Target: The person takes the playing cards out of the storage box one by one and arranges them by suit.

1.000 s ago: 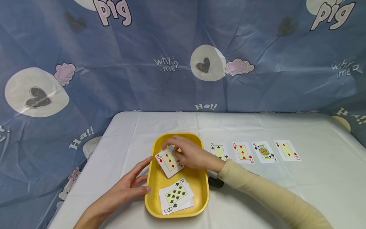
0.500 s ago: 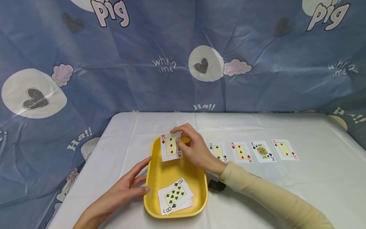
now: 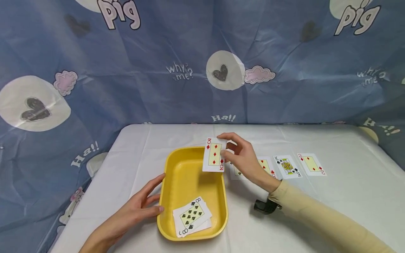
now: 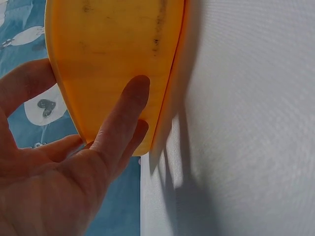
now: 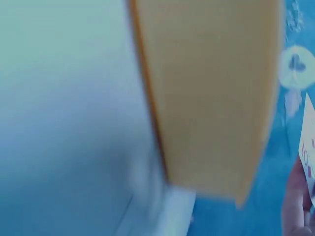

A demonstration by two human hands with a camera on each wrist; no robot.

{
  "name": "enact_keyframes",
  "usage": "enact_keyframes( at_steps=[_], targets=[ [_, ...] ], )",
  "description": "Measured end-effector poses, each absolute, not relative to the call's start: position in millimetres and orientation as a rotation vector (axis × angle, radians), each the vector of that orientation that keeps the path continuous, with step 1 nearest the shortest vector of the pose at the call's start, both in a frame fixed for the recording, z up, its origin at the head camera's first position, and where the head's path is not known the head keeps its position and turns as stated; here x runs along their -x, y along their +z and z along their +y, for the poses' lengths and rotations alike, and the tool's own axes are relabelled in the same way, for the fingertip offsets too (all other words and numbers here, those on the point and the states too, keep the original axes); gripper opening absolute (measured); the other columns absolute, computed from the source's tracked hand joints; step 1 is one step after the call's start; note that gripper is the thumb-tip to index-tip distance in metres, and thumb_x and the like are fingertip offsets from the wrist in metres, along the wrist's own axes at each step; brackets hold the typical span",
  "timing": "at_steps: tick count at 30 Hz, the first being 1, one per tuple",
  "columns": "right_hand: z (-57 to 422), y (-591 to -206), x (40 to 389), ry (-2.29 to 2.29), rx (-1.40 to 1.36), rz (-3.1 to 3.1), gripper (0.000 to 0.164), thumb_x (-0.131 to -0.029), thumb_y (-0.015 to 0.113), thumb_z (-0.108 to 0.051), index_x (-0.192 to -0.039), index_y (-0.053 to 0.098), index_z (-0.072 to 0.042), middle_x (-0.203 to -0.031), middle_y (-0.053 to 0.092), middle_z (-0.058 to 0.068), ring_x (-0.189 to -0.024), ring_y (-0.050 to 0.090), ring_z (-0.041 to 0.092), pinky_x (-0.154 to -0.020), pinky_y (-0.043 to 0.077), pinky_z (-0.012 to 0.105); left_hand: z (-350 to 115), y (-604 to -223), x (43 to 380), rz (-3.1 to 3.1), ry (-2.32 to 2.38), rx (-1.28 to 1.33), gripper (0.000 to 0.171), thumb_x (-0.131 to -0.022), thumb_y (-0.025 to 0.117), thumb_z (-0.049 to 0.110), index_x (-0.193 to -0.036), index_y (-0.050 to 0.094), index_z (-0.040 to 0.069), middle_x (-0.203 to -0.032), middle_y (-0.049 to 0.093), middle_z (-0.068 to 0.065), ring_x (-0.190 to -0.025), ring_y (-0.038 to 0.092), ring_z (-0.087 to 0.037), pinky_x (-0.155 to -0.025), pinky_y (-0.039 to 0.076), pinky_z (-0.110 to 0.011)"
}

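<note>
In the head view, my right hand (image 3: 245,158) pinches a three of diamonds playing card (image 3: 214,154) between thumb and fingers. The card is raised over the far right rim of a yellow tray (image 3: 181,175). An eight of spades (image 3: 192,215) lies on at least one other card at the tray's near end. Against the tray's left side rests my left hand (image 3: 139,207), fingers spread. The left wrist view shows its fingertips touching the outer wall of the tray (image 4: 113,49). Only an edge of the card (image 5: 309,142) and some fingers show in the right wrist view.
Right of the tray, face-up cards form a row on the white-covered table (image 3: 316,207). It holds a partly hidden card (image 3: 238,173), a half-covered three of hearts (image 3: 265,164), a black king (image 3: 287,166) and a two of diamonds (image 3: 311,164). Patterned blue cloth (image 3: 177,102) hangs behind.
My right hand has lifted the three of diamonds out of the tray and carried it right, turning it more upright. My left hand stays at the tray's side.
</note>
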State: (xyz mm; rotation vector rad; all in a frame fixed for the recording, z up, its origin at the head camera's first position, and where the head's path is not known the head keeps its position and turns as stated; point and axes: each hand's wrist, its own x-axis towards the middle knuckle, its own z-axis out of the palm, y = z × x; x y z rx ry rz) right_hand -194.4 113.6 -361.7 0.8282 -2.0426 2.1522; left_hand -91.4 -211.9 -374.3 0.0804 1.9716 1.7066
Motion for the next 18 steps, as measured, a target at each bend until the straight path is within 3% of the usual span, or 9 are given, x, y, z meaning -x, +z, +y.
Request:
enact_keyframes(
  at_steps=[5,11,18],
  targets=[
    [158,-357,191,2.125,-0.742,-2.166,0.041,-0.09,0.061,0.01,-0.13,0.056,0.001,-0.12,0.055,0.014,-0.082,0.059,0.021,-0.066,0.057,0.037,-213,-374,92,1.972,1.71,-0.088,0.082,-0.091,0.071,0.019,-0.156,0.023,0.035,-0.162,0.009,0.001,-0.14,0.036,-0.033,-0.097,0.048,-0.042],
    [216,-356,178,1.981,-0.629,-2.377,0.041,-0.093,0.063,0.003,-0.133,0.055,-0.003,-0.112,0.059,0.013,-0.082,0.062,0.02,-0.067,0.056,0.035,-212,-373,92,1.966,1.709,-0.084,0.083,-0.091,0.071,0.018,-0.156,0.022,0.035,-0.162,0.007,0.002,-0.14,0.035,-0.033,-0.096,0.049,-0.041],
    [291,-357,157,1.75,-0.438,-2.635,0.04,-0.096,0.064,-0.006,-0.135,0.054,-0.007,-0.122,0.058,0.006,-0.09,0.064,0.014,-0.066,0.056,0.034,-212,-372,91,1.96,1.705,-0.075,0.081,-0.092,0.07,0.02,-0.155,0.023,0.036,-0.162,0.008,0.002,-0.14,0.035,-0.032,-0.097,0.048,-0.042]
  ],
)
